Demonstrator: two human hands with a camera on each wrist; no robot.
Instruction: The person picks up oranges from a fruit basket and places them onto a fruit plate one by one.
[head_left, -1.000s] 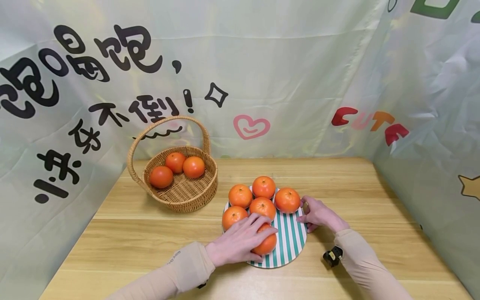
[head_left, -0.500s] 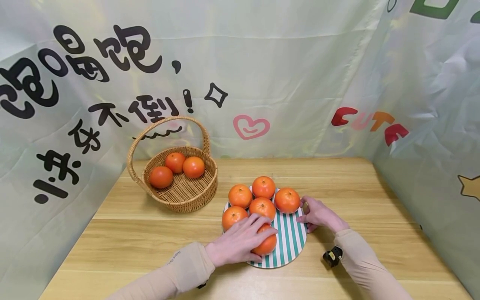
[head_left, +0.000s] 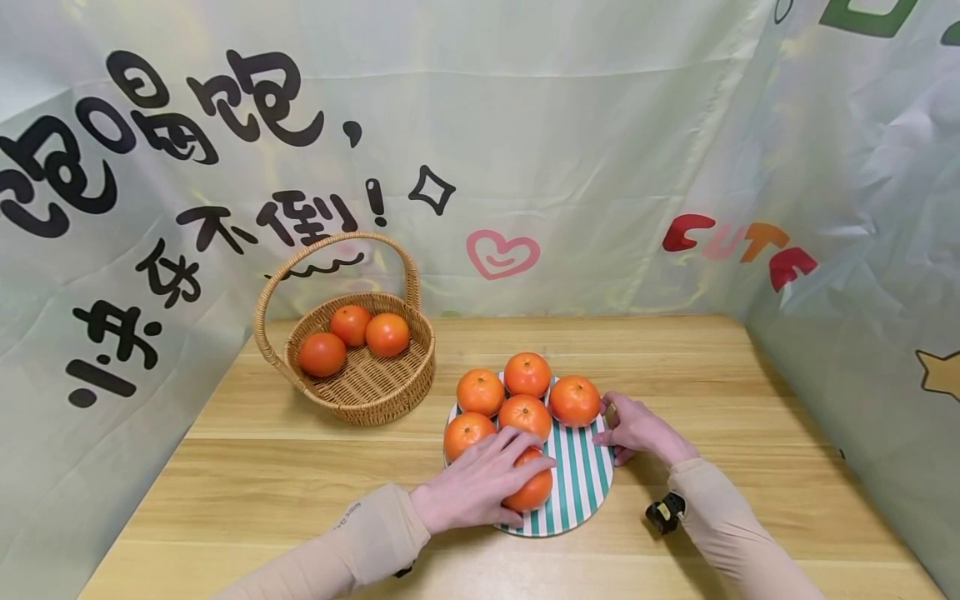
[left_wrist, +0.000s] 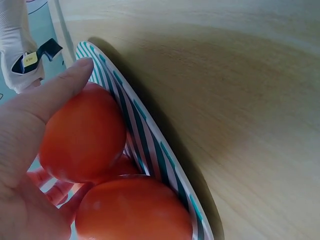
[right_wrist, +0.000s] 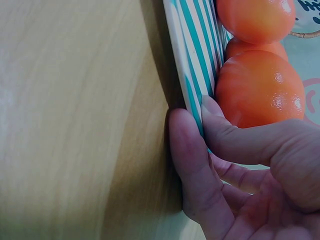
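Note:
A round plate (head_left: 577, 492) with green and white stripes lies on the table, bearing several orange mandarins (head_left: 575, 400) clustered toward its left and back. My left hand (head_left: 487, 475) lies over the front mandarin (head_left: 534, 487), its fingers and thumb gripping around the fruit's sides. In the left wrist view the thumb runs along the held mandarin (left_wrist: 85, 135), and a second mandarin (left_wrist: 135, 210) sits beside it. My right hand (head_left: 637, 429) pinches the plate's right rim. The right wrist view shows its thumb on top of the rim (right_wrist: 182, 65) and a finger underneath.
A wicker basket (head_left: 405, 400) with a tall arched handle stands at the back left of the wooden table (head_left: 300, 500). It holds 3 mandarins (head_left: 387, 334). Printed cloth (head_left: 600, 167) hangs behind the table and along its sides.

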